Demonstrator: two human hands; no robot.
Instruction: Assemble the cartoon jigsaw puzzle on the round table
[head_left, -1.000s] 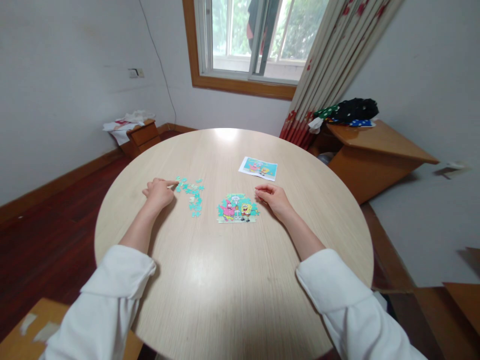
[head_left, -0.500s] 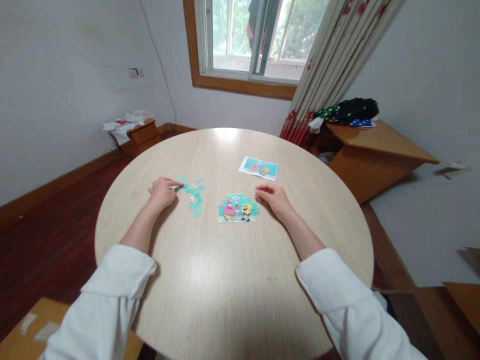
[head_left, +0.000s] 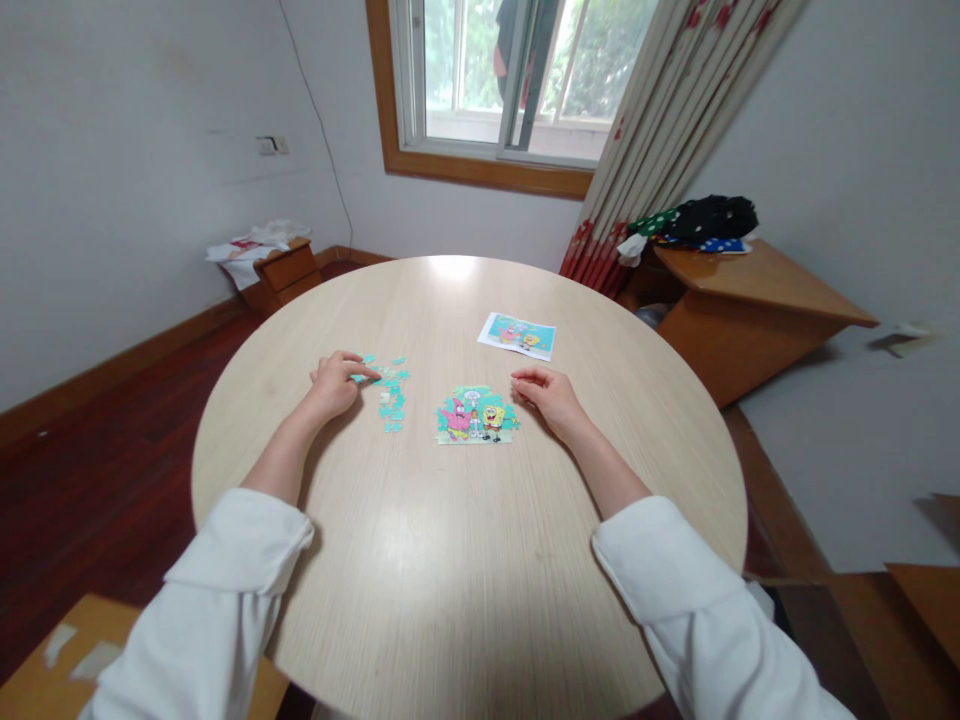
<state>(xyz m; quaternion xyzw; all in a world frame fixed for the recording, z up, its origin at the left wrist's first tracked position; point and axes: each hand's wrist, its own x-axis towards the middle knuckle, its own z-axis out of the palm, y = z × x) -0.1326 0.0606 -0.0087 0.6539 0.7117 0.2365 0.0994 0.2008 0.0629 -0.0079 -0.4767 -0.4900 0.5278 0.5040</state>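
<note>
On a round pale wooden table (head_left: pixel 450 560), my left hand (head_left: pixel 335 382) lies curled with its forefinger stretched onto a scatter of teal jigsaw pieces (head_left: pixel 390 392). A partly built cartoon puzzle (head_left: pixel 475 417) lies in the middle. My right hand (head_left: pixel 546 394) rests just right of the puzzle, fingers loosely curled and thumb near the forefinger; whether it holds a piece I cannot make out. A printed reference picture (head_left: pixel 519 335) lies beyond it.
A wooden desk (head_left: pixel 750 290) with dark spotted cloth (head_left: pixel 705 220) stands at the right beside a curtain (head_left: pixel 660 130). A small cabinet with papers (head_left: pixel 274 262) is at the left wall. Behind the table is a window (head_left: pixel 517 70).
My left hand has slid rightward over the loose teal pieces, its forefinger now on them. My right hand has stayed in place.
</note>
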